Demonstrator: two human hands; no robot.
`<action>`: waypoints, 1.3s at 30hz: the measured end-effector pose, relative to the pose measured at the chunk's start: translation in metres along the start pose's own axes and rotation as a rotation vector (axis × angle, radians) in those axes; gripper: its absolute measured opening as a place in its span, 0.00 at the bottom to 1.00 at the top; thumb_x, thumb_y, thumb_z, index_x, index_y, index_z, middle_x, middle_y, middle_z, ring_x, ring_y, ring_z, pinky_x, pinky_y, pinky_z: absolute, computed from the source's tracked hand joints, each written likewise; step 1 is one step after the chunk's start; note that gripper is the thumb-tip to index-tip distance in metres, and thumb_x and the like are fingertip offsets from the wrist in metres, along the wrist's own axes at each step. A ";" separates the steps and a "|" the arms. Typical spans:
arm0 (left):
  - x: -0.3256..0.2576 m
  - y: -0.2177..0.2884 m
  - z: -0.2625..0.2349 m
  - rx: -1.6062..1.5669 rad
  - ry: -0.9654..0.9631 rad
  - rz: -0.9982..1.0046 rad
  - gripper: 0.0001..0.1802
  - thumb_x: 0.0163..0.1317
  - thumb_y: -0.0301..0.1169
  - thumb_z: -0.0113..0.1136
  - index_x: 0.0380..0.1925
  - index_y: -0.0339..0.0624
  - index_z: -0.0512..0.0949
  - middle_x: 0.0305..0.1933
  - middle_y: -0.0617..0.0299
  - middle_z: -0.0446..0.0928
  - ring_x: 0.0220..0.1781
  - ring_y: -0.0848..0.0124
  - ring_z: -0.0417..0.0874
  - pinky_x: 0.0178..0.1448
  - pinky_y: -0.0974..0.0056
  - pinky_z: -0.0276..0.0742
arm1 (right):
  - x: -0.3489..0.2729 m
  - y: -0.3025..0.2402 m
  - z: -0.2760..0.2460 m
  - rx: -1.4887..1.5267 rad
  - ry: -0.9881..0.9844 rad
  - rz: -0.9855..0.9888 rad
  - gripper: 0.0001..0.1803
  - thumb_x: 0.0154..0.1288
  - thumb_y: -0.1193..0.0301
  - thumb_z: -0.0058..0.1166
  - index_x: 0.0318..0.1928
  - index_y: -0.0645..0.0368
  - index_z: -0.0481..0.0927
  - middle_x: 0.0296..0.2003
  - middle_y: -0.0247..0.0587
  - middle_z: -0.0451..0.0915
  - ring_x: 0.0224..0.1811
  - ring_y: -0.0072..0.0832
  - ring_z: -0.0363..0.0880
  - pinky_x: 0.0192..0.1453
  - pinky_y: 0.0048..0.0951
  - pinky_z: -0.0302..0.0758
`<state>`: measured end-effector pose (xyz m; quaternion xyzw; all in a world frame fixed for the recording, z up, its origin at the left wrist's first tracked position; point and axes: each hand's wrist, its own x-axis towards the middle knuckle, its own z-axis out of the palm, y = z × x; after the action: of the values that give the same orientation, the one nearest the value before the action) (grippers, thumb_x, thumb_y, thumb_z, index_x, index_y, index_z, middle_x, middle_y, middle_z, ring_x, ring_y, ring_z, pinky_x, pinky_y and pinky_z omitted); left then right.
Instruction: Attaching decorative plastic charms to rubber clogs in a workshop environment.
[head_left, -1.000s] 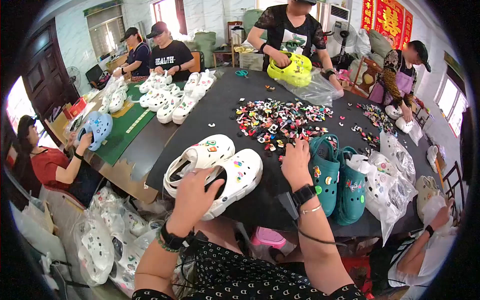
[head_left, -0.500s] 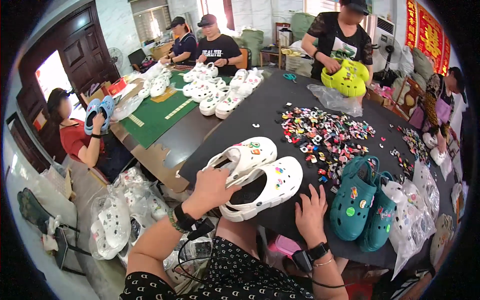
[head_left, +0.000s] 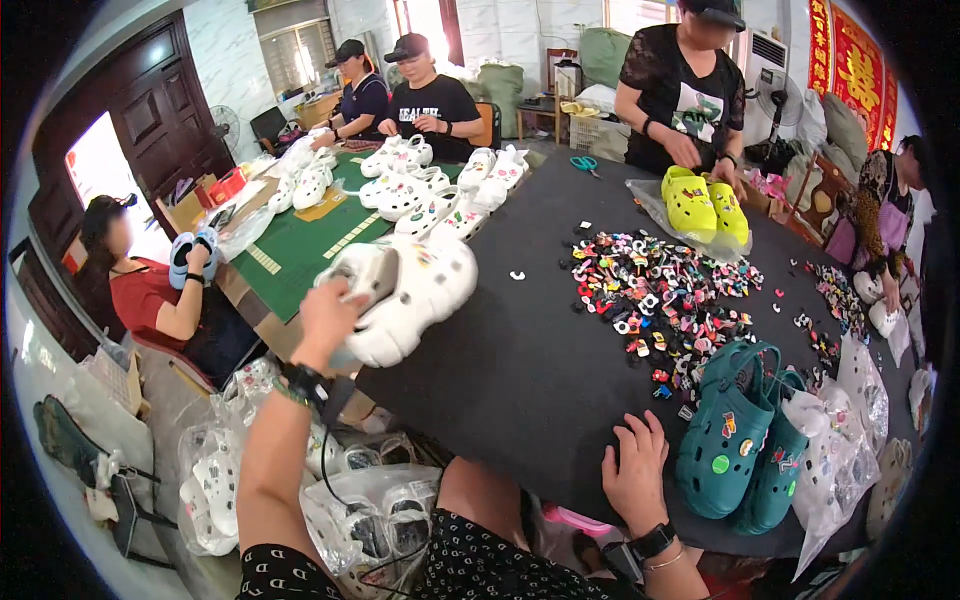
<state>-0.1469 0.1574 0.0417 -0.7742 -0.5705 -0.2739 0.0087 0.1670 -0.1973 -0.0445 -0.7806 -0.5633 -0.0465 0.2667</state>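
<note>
My left hand grips a pair of white clogs by the heel end. The pair hangs tilted, toes to the right, over the left edge of the black table; it is slightly blurred. My right hand lies on the table's near edge, fingers stretched out and holding nothing. Just right of it stand teal clogs with colourful charms on them. Beyond that hand spreads a heap of small colourful shoe charms.
Bagged white clogs lie below on my left. Clear plastic bags sit right of the teal clogs. Across the table a person stands behind lime clogs; blue-green scissors lie nearby. More white clogs fill the green-matted table.
My left hand has lifted the white clogs off the black table and carried them left. My right hand stays on the table. The person opposite has lowered the lime clogs onto a plastic bag.
</note>
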 end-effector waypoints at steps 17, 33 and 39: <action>0.093 -0.090 0.120 0.150 -0.070 -0.010 0.24 0.57 0.38 0.65 0.51 0.35 0.79 0.45 0.41 0.81 0.52 0.45 0.80 0.58 0.50 0.74 | 0.006 0.005 0.007 -0.008 0.088 -0.046 0.15 0.59 0.69 0.56 0.47 0.61 0.76 0.55 0.48 0.73 0.64 0.46 0.65 0.63 0.49 0.64; -0.167 0.441 0.014 -0.501 -0.598 1.260 0.35 0.57 0.42 0.68 0.61 0.41 0.66 0.44 0.41 0.79 0.48 0.46 0.80 0.53 0.51 0.74 | -0.013 0.010 0.020 0.461 0.237 -0.065 0.24 0.62 0.66 0.52 0.58 0.60 0.73 0.63 0.47 0.68 0.70 0.45 0.58 0.69 0.49 0.56; -0.196 0.501 0.033 -0.558 -0.854 1.263 0.27 0.56 0.40 0.67 0.54 0.41 0.76 0.44 0.44 0.82 0.47 0.49 0.83 0.51 0.53 0.77 | -0.010 0.025 0.046 0.449 0.123 0.017 0.08 0.62 0.73 0.48 0.39 0.62 0.78 0.36 0.51 0.80 0.41 0.48 0.79 0.45 0.46 0.73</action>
<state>0.2729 -0.1789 0.0787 -0.9616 0.1092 -0.0305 -0.2500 0.1750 -0.1899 -0.0966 -0.7020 -0.5356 0.0347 0.4682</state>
